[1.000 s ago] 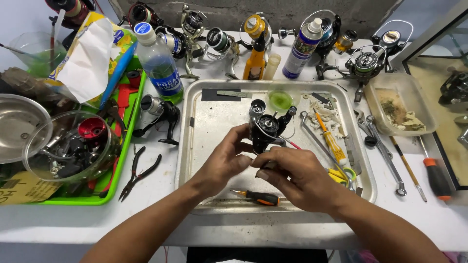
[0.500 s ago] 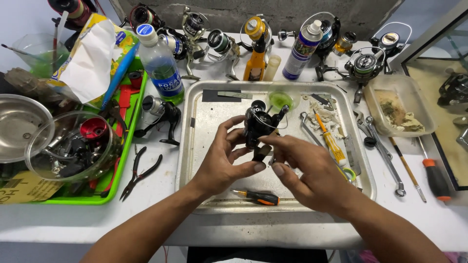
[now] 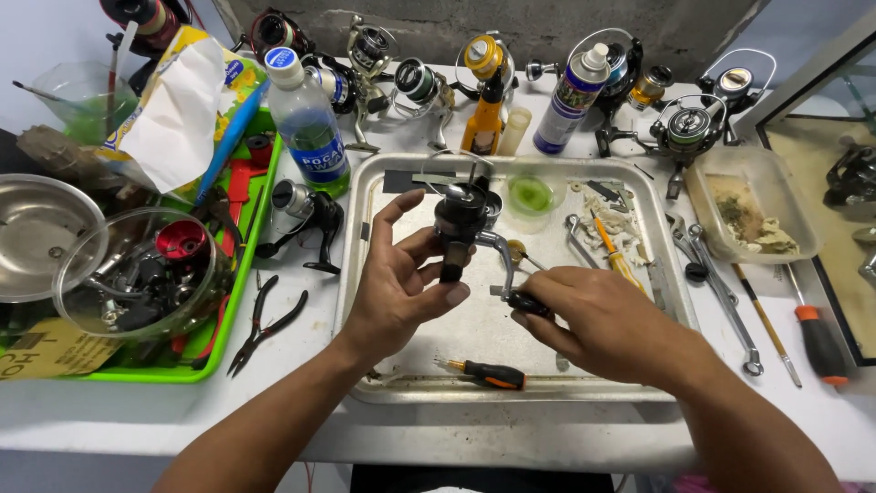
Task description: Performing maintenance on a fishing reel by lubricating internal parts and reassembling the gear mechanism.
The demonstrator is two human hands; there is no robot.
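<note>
I hold a black spinning fishing reel (image 3: 459, 219) over a dented metal tray (image 3: 365, 192). My left hand (image 3: 397, 288) grips the reel's foot and body from the left, thumb on the stem. My right hand (image 3: 593, 315) pinches the black knob of the reel's silver crank handle (image 3: 511, 274) at the lower right of the reel. A small orange-and-black screwdriver (image 3: 488, 372) lies in the tray just below my hands.
The tray holds a green cup (image 3: 531, 195), a yellow tool (image 3: 613, 254) and small parts. Several reels, a spray can (image 3: 568, 99) and an orange bottle (image 3: 484, 114) line the back. Left: water bottle (image 3: 308, 128), pliers (image 3: 265, 321), green tray (image 3: 239, 301). Right: wrenches (image 3: 721, 292), screwdriver (image 3: 810, 330).
The reel has moved up and away from me over the tray. My right hand has shifted off the reel body to the crank handle's knob, and the hands have drawn apart.
</note>
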